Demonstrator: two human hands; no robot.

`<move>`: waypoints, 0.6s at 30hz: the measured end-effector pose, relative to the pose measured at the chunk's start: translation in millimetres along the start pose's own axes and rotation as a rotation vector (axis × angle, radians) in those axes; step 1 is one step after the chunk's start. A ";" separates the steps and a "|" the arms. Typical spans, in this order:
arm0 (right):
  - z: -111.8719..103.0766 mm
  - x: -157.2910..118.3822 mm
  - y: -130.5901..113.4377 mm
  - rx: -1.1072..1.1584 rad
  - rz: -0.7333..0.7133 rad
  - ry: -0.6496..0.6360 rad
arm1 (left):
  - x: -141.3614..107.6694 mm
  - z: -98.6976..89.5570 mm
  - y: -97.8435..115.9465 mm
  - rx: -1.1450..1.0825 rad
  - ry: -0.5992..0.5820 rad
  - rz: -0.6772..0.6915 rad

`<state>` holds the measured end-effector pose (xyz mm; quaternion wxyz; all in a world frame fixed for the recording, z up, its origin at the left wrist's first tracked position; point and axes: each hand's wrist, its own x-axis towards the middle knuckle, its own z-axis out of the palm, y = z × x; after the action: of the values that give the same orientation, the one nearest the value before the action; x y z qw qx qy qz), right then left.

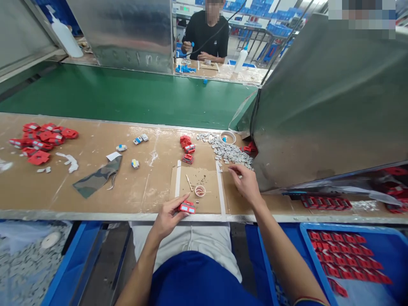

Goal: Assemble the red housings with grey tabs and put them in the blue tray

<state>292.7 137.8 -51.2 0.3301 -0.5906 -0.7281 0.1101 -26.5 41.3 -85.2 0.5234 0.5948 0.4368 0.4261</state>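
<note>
Near the front edge of the bench, my left hand grips a small red plastic vehicle part with pale window-like patches. My right hand is just in front of a heap of small flat grey pieces, its thumb and forefinger pinched together; whatever they hold is too small to make out. Between the hands lies a cardboard work mat edged with white tape. On it are a small round cup with a thin stick across it and a pale stick. Several red parts sit behind the mat.
A pile of red parts and a camouflage cloth lie to the left. Behind the bench runs a green conveyor belt. A metal panel bounds the right. A blue tray holds rows of red parts. Across sits a person.
</note>
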 end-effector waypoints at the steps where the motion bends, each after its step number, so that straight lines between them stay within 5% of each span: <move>1: -1.4 -12.0 -3.3 0.036 0.022 0.026 | -0.5 -0.8 1.5 -0.039 -0.028 -0.020; 6: -0.2 -70.9 -37.2 0.390 0.253 0.140 | -0.9 -3.1 8.0 -0.292 -0.139 -0.198; 9: 2.9 -90.5 -72.3 0.602 0.292 0.004 | 1.1 -5.0 9.0 -0.379 -0.186 -0.256; 12: 8.3 -92.3 -106.2 0.712 0.254 -0.202 | 3.1 -7.1 7.7 -0.418 -0.226 -0.261; 18: 22.5 -77.5 -131.3 0.795 0.276 -0.331 | 4.2 -8.4 4.8 -0.386 -0.182 -0.234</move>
<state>182.1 34.2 -23.1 0.3925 -0.4839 -0.5868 0.5172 -33.2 47.2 -79.5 0.7103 0.4651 0.3644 0.3826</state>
